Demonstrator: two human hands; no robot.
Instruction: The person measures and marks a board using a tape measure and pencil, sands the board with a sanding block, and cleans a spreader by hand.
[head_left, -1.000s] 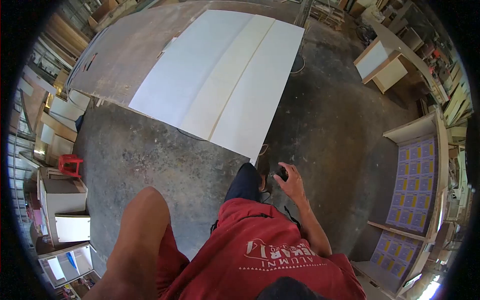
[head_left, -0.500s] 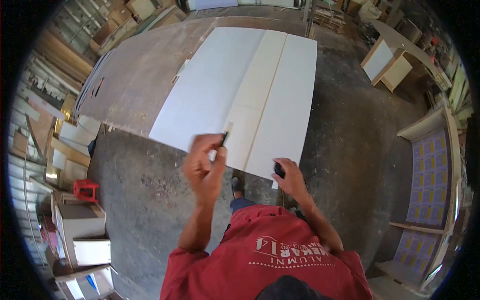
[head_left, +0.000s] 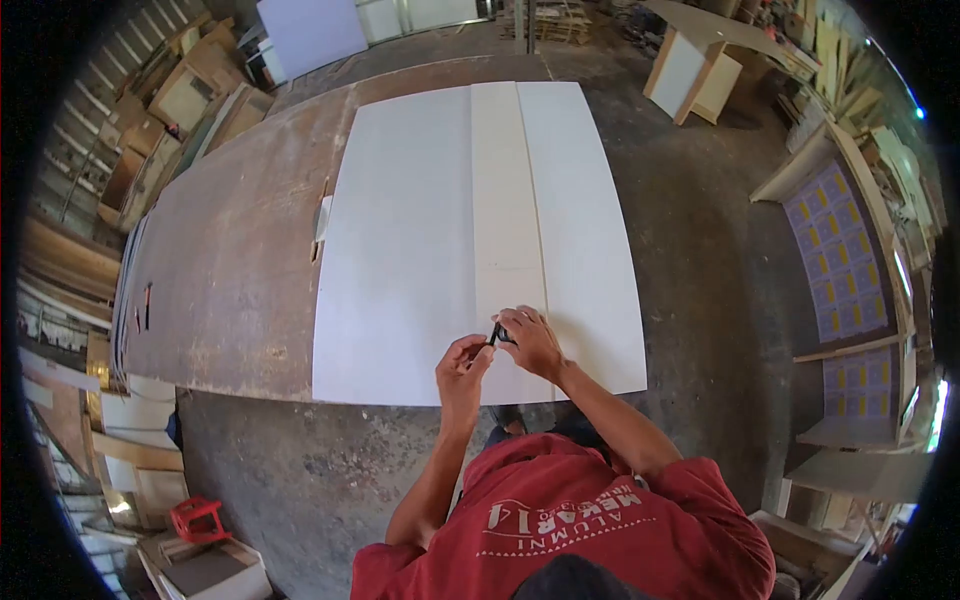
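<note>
My left hand (head_left: 462, 372) is closed, its fingertips pinching a slim black tool (head_left: 494, 334) whose exact kind I cannot make out. Close against it on the right, my right hand (head_left: 533, 343) curls round a small black object (head_left: 507, 339), mostly hidden by the fingers. The two black items meet or overlap between the hands. Both hands are over the near end of a pale cream strip (head_left: 503, 200), which lies lengthwise on a large white panel (head_left: 400, 220). A faint pencil-like line crosses the strip farther up.
The white panel rests on a brown worktable (head_left: 230, 250), where a small orange-and-black tool (head_left: 148, 305) lies at the left. A red plastic stool (head_left: 198, 521) stands lower left. A cabinet frame (head_left: 835, 250) is at right, with a partly built desk (head_left: 690, 75) behind.
My right hand has come up from the panel's near edge onto the strip with its black object. My left hand has moved right and down to meet it. The view has shifted.
</note>
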